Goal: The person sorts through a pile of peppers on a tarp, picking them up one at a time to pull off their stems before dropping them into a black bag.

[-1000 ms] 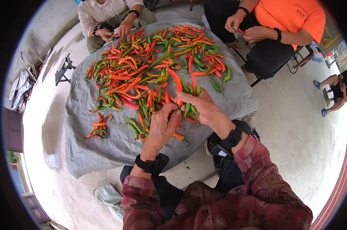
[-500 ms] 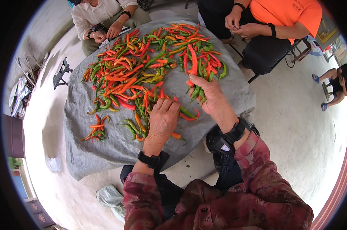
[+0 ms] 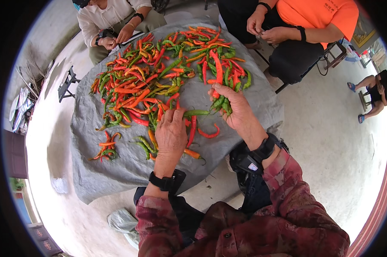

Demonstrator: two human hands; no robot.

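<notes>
My right hand [image 3: 237, 108] is closed round the stem ends of a bunch of red and green chili peppers [image 3: 219, 70], which fan out away from me above the cloth. Near the front edge of the pile of chili peppers [image 3: 133, 85], my left hand [image 3: 172, 133] is bent with its fingers curled down. A green chili pepper [image 3: 197, 112] sticks out from those fingers; their tips are hidden. Just right of the left hand lie a red chili pepper [image 3: 192, 130], an orange one [image 3: 193, 153] and a curved red one [image 3: 209, 132].
A grey cloth [image 3: 95, 171] covers the work surface. To its left lies a small separate heap of chili peppers [image 3: 108, 145]. Across from me sit a person in white [image 3: 101, 21] and a person in orange [image 3: 317, 17]. A folding stool [image 3: 68, 83] stands at left.
My left hand has shifted slightly left. The green chili pepper beside it has swung up to lie nearly level, and the red ones there have spread apart. My right hand keeps its bunch.
</notes>
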